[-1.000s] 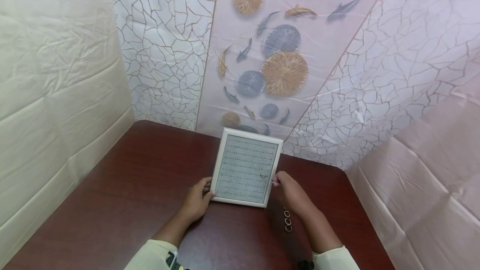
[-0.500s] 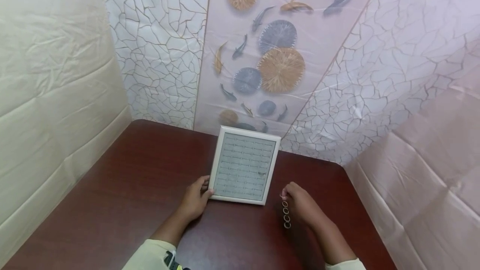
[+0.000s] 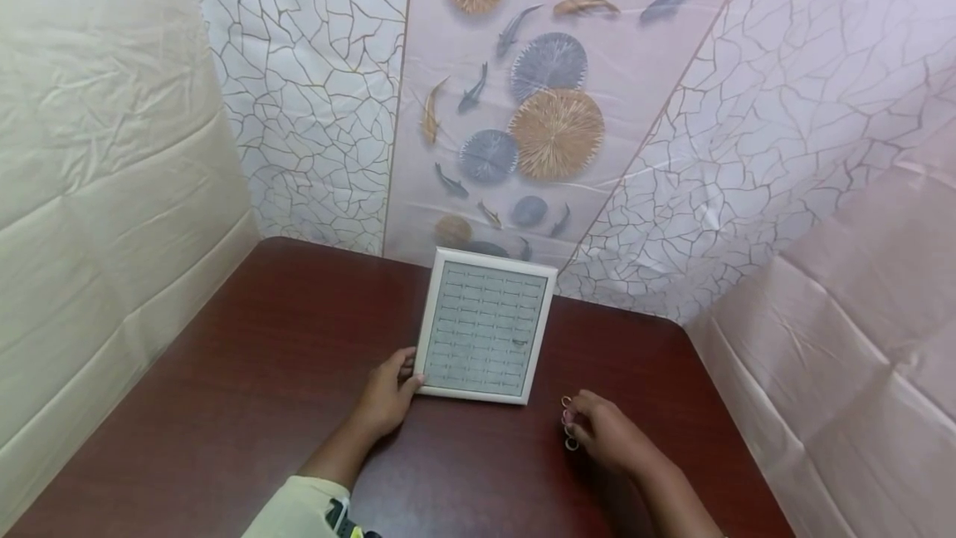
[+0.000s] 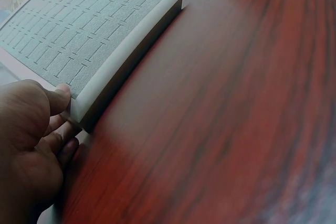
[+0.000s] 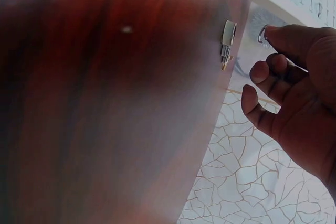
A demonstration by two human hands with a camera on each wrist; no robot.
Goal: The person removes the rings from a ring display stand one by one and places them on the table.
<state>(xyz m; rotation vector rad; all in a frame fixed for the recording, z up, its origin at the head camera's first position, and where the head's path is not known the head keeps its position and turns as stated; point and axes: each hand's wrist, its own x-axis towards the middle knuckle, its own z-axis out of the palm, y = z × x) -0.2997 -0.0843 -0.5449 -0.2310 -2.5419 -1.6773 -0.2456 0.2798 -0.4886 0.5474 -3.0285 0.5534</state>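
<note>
Lying nearest, on the near left side of the white-framed tray point(image 3: 478, 396), are a pale sleeve point(image 3: 293, 513) and a dark band point(image 3: 338, 515) with a yellow patch. Right of the tray and reaching slightly nearer, the right hand point(image 3: 611, 438) pinches a silver ring point(image 5: 260, 35) at its thumb tip, the other fingers bent and apart. Just beside that hand, a short row of rings point(image 3: 571, 449) rests on the dark red table point(image 3: 299, 372), clear of the tray. The left hand point(image 3: 387, 397) grips the tray's near left corner, thumb against the face and fingers tucked below. Inside the tray, a grey pad point(image 3: 485, 330) carries rows of slots, with another ring point(image 3: 519, 343) seated toward the right side. Beyond the tray's far edge hangs a wall covering point(image 3: 556, 135) with fish and round discs; cream cloth point(image 3: 112, 214) rises well to its left.
</note>
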